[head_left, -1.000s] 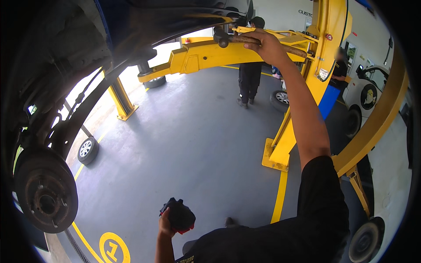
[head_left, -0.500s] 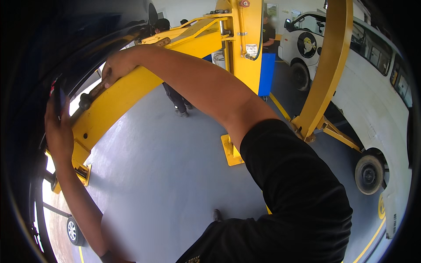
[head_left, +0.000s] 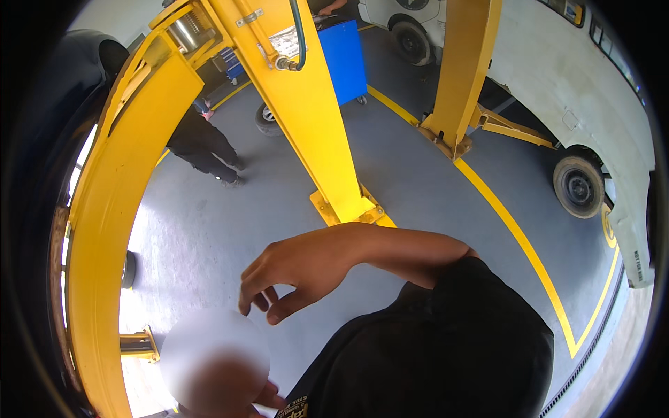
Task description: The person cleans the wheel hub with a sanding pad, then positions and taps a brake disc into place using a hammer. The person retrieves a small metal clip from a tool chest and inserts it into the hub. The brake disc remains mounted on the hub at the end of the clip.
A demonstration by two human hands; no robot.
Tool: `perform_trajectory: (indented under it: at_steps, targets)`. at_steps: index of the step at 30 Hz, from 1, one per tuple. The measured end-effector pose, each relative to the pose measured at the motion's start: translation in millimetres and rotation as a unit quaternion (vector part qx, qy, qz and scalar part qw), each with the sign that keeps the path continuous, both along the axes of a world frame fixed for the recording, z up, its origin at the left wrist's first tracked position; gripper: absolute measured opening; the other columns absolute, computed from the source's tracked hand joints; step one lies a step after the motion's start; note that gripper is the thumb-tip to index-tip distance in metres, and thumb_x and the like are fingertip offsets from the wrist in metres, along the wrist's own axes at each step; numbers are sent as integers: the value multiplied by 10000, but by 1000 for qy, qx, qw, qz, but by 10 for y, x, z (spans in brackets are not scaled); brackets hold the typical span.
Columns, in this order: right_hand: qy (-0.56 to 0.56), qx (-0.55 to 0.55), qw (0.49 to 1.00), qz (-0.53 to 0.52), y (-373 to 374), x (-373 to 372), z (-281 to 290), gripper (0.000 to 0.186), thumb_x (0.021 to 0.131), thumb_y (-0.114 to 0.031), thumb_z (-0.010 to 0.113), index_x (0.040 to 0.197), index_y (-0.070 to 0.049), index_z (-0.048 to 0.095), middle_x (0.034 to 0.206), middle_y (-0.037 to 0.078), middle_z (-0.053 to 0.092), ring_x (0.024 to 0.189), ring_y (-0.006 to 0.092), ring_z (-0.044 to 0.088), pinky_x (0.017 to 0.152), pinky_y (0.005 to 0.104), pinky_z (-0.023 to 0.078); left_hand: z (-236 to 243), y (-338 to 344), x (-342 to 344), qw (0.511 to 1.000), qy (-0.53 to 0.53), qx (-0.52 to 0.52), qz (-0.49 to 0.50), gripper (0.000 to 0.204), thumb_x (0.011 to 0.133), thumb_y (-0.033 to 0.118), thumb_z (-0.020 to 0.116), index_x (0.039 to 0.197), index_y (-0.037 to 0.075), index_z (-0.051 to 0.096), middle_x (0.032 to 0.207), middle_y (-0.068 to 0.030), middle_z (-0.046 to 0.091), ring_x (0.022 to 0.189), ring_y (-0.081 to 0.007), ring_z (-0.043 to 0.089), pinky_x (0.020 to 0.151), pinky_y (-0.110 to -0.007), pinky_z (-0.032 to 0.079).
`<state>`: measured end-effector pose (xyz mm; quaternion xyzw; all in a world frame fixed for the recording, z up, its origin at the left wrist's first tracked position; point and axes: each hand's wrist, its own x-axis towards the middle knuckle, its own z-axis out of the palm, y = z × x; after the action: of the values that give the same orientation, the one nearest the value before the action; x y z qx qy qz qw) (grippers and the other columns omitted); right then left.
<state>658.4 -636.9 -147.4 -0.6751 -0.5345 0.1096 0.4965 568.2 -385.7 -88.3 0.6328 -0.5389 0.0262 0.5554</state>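
Note:
My right hand point(head_left: 300, 275) hangs in the air over the grey floor, in front of my chest. Its fingers are loosely bent, the thumb stands apart, and nothing is held in it. At the lower edge, my left hand point(head_left: 268, 398) shows only a few fingertips beside a blurred round patch that hides the rest; whether it holds anything is hidden. Both hands are apart from the yellow lift arm point(head_left: 129, 174), which curves down the left side under a dark raised vehicle point(head_left: 31, 139).
A yellow lift post point(head_left: 306, 111) stands bolted to the floor ahead, with a blue cabinet point(head_left: 341, 63) behind it. Beyond the lift arm is a person in dark trousers point(head_left: 202, 143). A white van point(head_left: 557, 83) stands at right by another yellow post point(head_left: 463, 70).
Both hands have come down from beside the lift arm and raised vehicle. My right hand has let go of the arm's top. The view has turned, showing more floor and the post's base.

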Motion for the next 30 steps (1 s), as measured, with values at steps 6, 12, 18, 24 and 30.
perform_trajectory:
  at_steps: [6, 12, 18, 24, 30]
  targets:
    - [275, -126, 891, -338, -2138, -467, -1169, 385, 994, -203, 677, 1334, -34, 617, 1127, 124, 714, 1062, 256, 708, 941, 415, 542, -1917, -1857, 1476, 862, 371, 335, 83, 403, 1036, 282, 610, 1318, -5, 614, 1175, -141, 707, 1109, -252, 656, 987, -389, 506]
    - [343, -112, 832, -422, -3727, -326, -1241, 396, 983, -191, 700, 1325, -10, 617, 1131, 139, 710, 1081, 242, 693, 1016, 402, 522, -2371, -3342, 2052, 823, 442, 358, -10, 401, 1061, 246, 557, 1339, -39, 599, 1191, -145, 708, 1165, -247, 645, 1048, -384, 491]
    - [231, -23, 891, -389, -4756, 865, -1025, 354, 980, -122, 695, 1311, -16, 625, 1112, 122, 705, 1056, 230, 695, 994, 382, 530, -2361, -4591, 3190, 838, 423, 344, 9, 465, 1055, 311, 537, 1336, -53, 606, 1180, -162, 715, 1181, -271, 655, 1062, -363, 473]
    - [268, -103, 861, -421, -5636, 1969, -1253, 366, 1003, -198, 674, 1338, -60, 624, 1127, 114, 710, 1065, 237, 687, 984, 378, 527, -2587, -5557, 4566, 821, 482, 292, 89, 404, 1056, 295, 523, 1343, 23, 607, 1231, -133, 704, 1175, -271, 653, 1045, -403, 479]
    - [368, -155, 785, -474, -6627, 2706, -1406, 364, 1008, -205, 674, 1343, -74, 621, 1100, 87, 714, 1017, 205, 678, 941, 348, 529, -2471, -6314, 6059, 813, 514, 240, 126, 406, 1053, 334, 536, 1345, 66, 621, 1223, -104, 704, 1143, -236, 646, 1015, -397, 478]
